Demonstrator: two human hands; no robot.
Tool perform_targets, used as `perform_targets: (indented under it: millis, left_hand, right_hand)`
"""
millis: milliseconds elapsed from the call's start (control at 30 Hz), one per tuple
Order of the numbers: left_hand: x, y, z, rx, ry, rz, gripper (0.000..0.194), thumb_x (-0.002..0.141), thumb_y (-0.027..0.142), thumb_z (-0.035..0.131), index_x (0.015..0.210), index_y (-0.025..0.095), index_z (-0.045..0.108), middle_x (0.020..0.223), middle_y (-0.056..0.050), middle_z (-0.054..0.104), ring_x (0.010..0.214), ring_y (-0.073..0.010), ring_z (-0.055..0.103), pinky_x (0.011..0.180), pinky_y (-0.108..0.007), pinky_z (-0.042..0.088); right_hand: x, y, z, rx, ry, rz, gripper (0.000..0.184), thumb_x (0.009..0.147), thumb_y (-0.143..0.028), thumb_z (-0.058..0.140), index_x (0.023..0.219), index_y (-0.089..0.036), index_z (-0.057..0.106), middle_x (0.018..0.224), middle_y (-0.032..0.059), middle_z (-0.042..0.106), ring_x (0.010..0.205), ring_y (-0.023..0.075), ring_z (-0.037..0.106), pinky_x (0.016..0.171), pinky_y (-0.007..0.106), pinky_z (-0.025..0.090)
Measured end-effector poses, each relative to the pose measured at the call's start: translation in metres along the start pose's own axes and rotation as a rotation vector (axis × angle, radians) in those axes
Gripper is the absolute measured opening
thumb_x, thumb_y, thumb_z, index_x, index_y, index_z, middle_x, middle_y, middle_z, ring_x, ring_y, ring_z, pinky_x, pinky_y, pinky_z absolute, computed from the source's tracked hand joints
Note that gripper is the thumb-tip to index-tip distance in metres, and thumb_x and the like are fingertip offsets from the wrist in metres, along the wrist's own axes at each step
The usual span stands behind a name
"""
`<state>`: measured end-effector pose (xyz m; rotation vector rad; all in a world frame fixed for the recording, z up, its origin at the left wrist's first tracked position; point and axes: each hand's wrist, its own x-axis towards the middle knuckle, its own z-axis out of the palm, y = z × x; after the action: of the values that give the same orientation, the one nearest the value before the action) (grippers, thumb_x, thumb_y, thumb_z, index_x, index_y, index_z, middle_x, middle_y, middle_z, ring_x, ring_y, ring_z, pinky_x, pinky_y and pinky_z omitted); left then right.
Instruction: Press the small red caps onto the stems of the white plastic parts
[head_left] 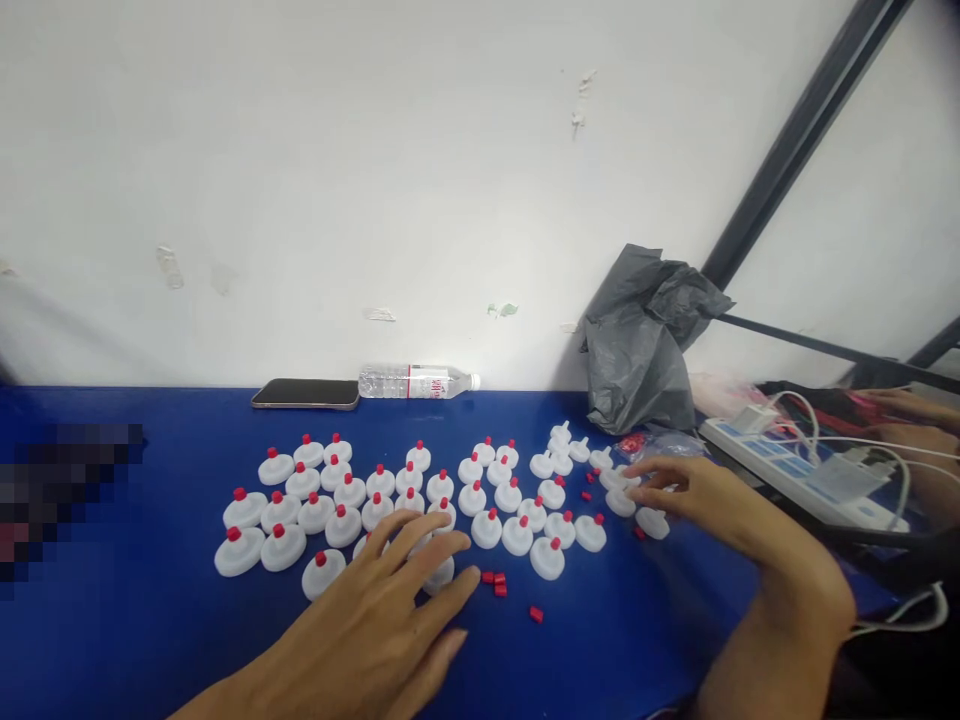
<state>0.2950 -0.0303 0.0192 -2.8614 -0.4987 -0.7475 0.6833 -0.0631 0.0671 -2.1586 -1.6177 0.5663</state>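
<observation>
White discs (547,561), partly beneath left hand (382,600); near right hand (694,492)

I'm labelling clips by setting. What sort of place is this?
Probably a small assembly workspace: many white discs with red tips stand on a blue table, loose red caps lie nearby, and a power strip sits at the right.

- Clear plastic bottle (382,381), lying on its side: its wrapped label (429,383) carries red characters on a white ground, too small and blurred to read.
- No word, brand, number or sign can be read with certainty anywhere in view.
</observation>
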Motion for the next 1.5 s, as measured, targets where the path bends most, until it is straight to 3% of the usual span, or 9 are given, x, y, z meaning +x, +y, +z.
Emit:
perform_targets:
  millis: [100, 233, 433, 733, 933, 1067, 1167, 1367, 1500]
  left_hand:
    - [0.001, 0.003, 0.005, 0.032, 0.018, -0.002, 0.041, 0.102, 0.037, 0.047, 0.139, 0.024, 0.057, 0.144, -0.007, 0.057, 0.137, -0.0318, 0.044, 0.111, -0.055, 0.040]
    - [0.000, 0.003, 0.010, 0.076, -0.031, 0.004, 0.044, 0.101, 0.035, 0.047, 0.144, 0.028, 0.051, 0.153, -0.007, 0.048, 0.143, -0.0320, 0.038, 0.113, -0.058, 0.036]
    - [0.003, 0.004, 0.008, 0.038, -0.034, -0.003, 0.032, 0.100, 0.027, 0.050, 0.130, 0.027, 0.062, 0.136, -0.009, 0.060, 0.131, -0.0331, 0.050, 0.107, -0.058, 0.041]
    - [0.002, -0.003, 0.020, -0.167, 0.122, 0.020, 0.019, 0.094, 0.006, 0.056, 0.103, 0.020, 0.066, 0.095, -0.001, 0.067, 0.097, -0.0207, 0.058, 0.102, -0.045, 0.039]
    - [0.001, -0.007, 0.023, -0.182, 0.127, 0.018, 0.021, 0.091, 0.001, 0.056, 0.097, 0.019, 0.064, 0.093, 0.000, 0.068, 0.093, -0.0190, 0.058, 0.102, -0.042, 0.037]
    - [-0.001, -0.004, 0.017, -0.188, 0.122, 0.024, 0.023, 0.097, 0.002, 0.050, 0.103, 0.018, 0.064, 0.094, 0.000, 0.070, 0.103, -0.0189, 0.061, 0.112, -0.042, 0.031]
    - [0.002, -0.002, 0.006, -0.211, 0.166, 0.031, 0.023, 0.101, 0.005, 0.047, 0.109, 0.017, 0.064, 0.092, 0.000, 0.071, 0.104, -0.0176, 0.063, 0.111, -0.040, 0.036]
    - [0.008, -0.009, -0.007, -0.211, 0.359, 0.015, 0.030, 0.093, -0.002, 0.056, 0.118, 0.011, 0.066, 0.096, -0.008, 0.070, 0.090, -0.0188, 0.061, 0.088, -0.038, 0.048]
    - [0.005, -0.013, -0.006, -0.180, 0.395, 0.016, 0.034, 0.091, -0.004, 0.058, 0.120, 0.011, 0.065, 0.098, -0.010, 0.069, 0.091, -0.0206, 0.058, 0.083, -0.040, 0.048]
  right_hand:
    - [0.002, 0.003, 0.002, 0.023, -0.030, -0.044, 0.038, 0.078, -0.052, 0.065, 0.094, -0.020, 0.077, 0.086, 0.0065, 0.079, 0.075, 0.0243, 0.070, 0.064, 0.032, 0.051]
    - [0.004, 0.004, 0.003, 0.028, -0.013, -0.052, 0.034, 0.077, -0.051, 0.065, 0.088, -0.021, 0.077, 0.089, 0.0074, 0.079, 0.083, 0.0264, 0.071, 0.069, 0.033, 0.051]
    - [0.000, -0.007, 0.004, 0.010, -0.049, -0.060, 0.028, 0.076, -0.047, 0.066, 0.082, -0.022, 0.078, 0.081, 0.0052, 0.079, 0.076, 0.0250, 0.071, 0.069, 0.033, 0.052]
    - [-0.001, -0.013, 0.002, 0.011, 0.304, -0.088, 0.037, 0.083, -0.060, 0.059, 0.086, -0.024, 0.066, 0.088, 0.0068, 0.077, 0.077, 0.0266, 0.072, 0.068, 0.036, 0.054]
    - [-0.013, -0.047, 0.007, 0.189, 0.334, -0.185, 0.036, 0.092, -0.059, 0.054, 0.103, -0.025, 0.057, 0.109, 0.0107, 0.075, 0.091, 0.0272, 0.074, 0.075, 0.037, 0.058]
    - [-0.021, -0.077, 0.014, 0.141, 0.324, -0.269, 0.032, 0.095, -0.056, 0.051, 0.103, -0.025, 0.056, 0.110, 0.0087, 0.073, 0.096, 0.0260, 0.071, 0.075, 0.035, 0.055]
    - [-0.027, -0.099, 0.020, 0.037, 0.248, -0.322, 0.027, 0.099, -0.051, 0.049, 0.103, -0.026, 0.059, 0.099, 0.0034, 0.074, 0.086, 0.0219, 0.069, 0.069, 0.031, 0.051]
    - [-0.041, -0.128, 0.040, -0.011, -0.183, -0.476, 0.023, 0.095, -0.045, 0.063, 0.112, -0.029, 0.062, 0.092, -0.0014, 0.072, 0.081, 0.0183, 0.066, 0.072, 0.029, 0.049]
    - [-0.051, -0.141, 0.054, -0.031, -0.258, -0.508, 0.032, 0.088, -0.050, 0.074, 0.113, -0.033, 0.063, 0.098, -0.0044, 0.071, 0.089, 0.0179, 0.064, 0.076, 0.028, 0.048]
